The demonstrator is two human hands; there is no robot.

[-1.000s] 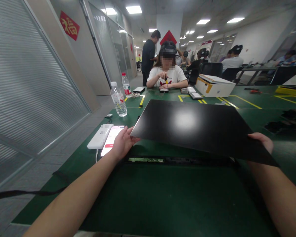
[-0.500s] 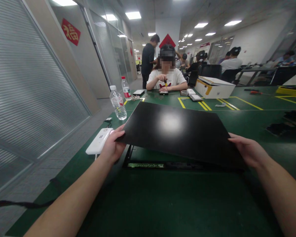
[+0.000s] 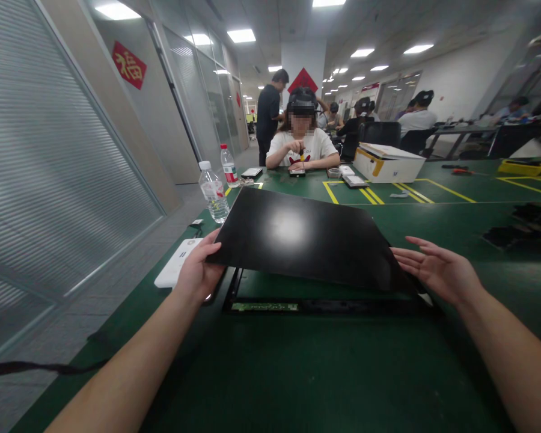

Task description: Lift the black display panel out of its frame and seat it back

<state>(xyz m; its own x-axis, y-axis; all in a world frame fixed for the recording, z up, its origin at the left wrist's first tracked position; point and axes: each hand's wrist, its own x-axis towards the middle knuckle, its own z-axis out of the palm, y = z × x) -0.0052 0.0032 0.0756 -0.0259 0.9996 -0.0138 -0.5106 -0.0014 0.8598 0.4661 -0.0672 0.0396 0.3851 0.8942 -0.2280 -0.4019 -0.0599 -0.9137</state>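
Note:
A thin black panel with a glossy light spot, perhaps a display panel [image 3: 306, 246], is held tilted above the table. My left hand [image 3: 201, 264] grips its left edge, thumb on top and fingers underneath. At the right edge my right hand [image 3: 437, 270] is open, fingers stretched out with the fingertips at or against the panel's edge. Below the panel lies a black frame [image 3: 365, 307] with a green circuit strip [image 3: 265, 307] along its near side. The panel hides most of the frame.
On the green table [image 3: 297, 373], a white device [image 3: 177, 264] and two water bottles [image 3: 214, 195] [image 3: 228, 167] stand at the left. Across sits a co-worker [image 3: 302, 138] handling a small object. A white box [image 3: 388, 162] is at the back right, black parts [image 3: 525, 225] at far right.
The panel has shifted left with my left hand. My right hand's fingers have opened from their grip and spread beside the right edge.

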